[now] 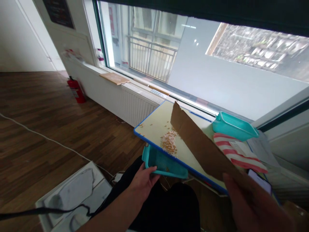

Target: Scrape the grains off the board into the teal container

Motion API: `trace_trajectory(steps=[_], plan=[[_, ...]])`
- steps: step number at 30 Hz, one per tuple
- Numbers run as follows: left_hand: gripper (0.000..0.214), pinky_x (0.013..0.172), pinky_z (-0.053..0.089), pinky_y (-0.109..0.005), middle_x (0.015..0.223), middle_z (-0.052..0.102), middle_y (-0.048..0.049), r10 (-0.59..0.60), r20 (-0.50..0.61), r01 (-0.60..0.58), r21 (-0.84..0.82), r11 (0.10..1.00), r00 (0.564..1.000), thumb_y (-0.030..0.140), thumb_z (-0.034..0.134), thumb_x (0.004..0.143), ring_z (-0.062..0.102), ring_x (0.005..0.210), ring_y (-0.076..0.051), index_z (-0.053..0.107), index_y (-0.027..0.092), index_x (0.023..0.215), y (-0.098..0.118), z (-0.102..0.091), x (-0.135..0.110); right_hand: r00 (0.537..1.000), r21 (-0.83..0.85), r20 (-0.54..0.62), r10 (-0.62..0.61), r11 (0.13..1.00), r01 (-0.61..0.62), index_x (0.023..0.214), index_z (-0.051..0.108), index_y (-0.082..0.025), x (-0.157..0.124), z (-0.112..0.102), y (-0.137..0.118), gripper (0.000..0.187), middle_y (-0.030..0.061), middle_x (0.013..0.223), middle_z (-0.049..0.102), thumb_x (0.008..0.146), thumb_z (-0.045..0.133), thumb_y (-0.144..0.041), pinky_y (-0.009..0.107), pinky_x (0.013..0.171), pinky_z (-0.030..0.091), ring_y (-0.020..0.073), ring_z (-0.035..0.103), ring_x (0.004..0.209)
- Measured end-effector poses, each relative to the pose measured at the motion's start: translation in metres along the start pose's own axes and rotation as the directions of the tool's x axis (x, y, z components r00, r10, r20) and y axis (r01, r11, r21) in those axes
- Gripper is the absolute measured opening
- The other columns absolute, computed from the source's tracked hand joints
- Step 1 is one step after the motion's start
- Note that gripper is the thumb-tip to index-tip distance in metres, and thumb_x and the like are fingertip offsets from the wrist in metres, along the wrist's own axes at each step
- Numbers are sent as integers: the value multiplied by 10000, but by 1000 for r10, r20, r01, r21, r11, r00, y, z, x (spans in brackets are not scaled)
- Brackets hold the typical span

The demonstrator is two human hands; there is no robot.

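Note:
My left hand point(143, 180) grips the near rim of a teal plastic basket point(173, 171), thumb over the edge. The basket sits tilted under the front edge of a blue-rimmed table point(190, 154). In my right hand point(248, 199), blurred at lower right, is a long brown cardboard strip point(202, 145) reaching across the tabletop. Its far end stands beside a pile of yellow and pinkish-white kernels point(169, 141) close to the front edge. A few loose kernels lie farther left. Part of the basket's inside is hidden below the tabletop.
On the table's right stand a second teal basket point(238, 125), a red-and-white striped cloth point(231, 149) and a phone point(259, 181). Behind runs a radiator point(135, 106) under the window, with a wooden board point(114, 78) on the sill. A fire extinguisher point(76, 90) and a white cable point(48, 138) are on the floor.

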State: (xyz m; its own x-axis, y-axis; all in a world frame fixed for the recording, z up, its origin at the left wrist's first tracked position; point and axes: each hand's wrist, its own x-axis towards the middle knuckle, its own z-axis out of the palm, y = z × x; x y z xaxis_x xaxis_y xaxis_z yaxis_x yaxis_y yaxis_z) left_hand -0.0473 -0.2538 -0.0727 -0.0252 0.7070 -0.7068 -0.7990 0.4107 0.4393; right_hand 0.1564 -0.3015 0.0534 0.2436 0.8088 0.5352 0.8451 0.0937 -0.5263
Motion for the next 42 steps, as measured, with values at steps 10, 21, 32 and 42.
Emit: trace_trajectory(steps=[10, 21, 32, 42], plan=[[483, 723, 583, -334, 929, 690, -65, 13, 22, -11, -107, 994, 1000, -24, 564, 751, 692, 764, -180, 466, 201, 1168, 1, -19, 9, 965, 770, 257, -50, 614, -173, 710, 589, -182, 196, 174, -48, 160, -36, 602, 546, 552, 612, -191, 267, 584, 387, 112, 477, 596], [476, 606, 572, -302, 824, 695, -51, -47, -14, 44, -177, 983, 999, -34, 572, 736, 684, 685, -196, 453, 188, 1140, 14, -36, 23, 764, 692, 623, -169, 574, -438, 618, 587, -183, 217, 247, -47, 187, -32, 557, 545, 432, 589, -167, 290, 626, 386, 125, 484, 607], [420, 746, 583, -354, 951, 691, -61, 75, 42, -67, -164, 984, 996, -22, 584, 731, 686, 792, -185, 504, 186, 1087, 27, -32, 11, 744, 572, 637, -202, 771, -280, 611, 623, -173, 204, 216, -41, 159, -15, 550, 551, 470, 549, -169, 275, 566, 346, 121, 471, 586], [461, 753, 588, -362, 964, 693, -78, 83, 43, -73, -194, 978, 996, -34, 575, 730, 692, 831, -215, 495, 174, 1133, 26, -26, -5, 695, 572, 685, -220, 752, -326, 555, 622, -161, 193, 194, -30, 172, 44, 607, 609, 447, 491, -136, 263, 567, 396, 163, 564, 668]])
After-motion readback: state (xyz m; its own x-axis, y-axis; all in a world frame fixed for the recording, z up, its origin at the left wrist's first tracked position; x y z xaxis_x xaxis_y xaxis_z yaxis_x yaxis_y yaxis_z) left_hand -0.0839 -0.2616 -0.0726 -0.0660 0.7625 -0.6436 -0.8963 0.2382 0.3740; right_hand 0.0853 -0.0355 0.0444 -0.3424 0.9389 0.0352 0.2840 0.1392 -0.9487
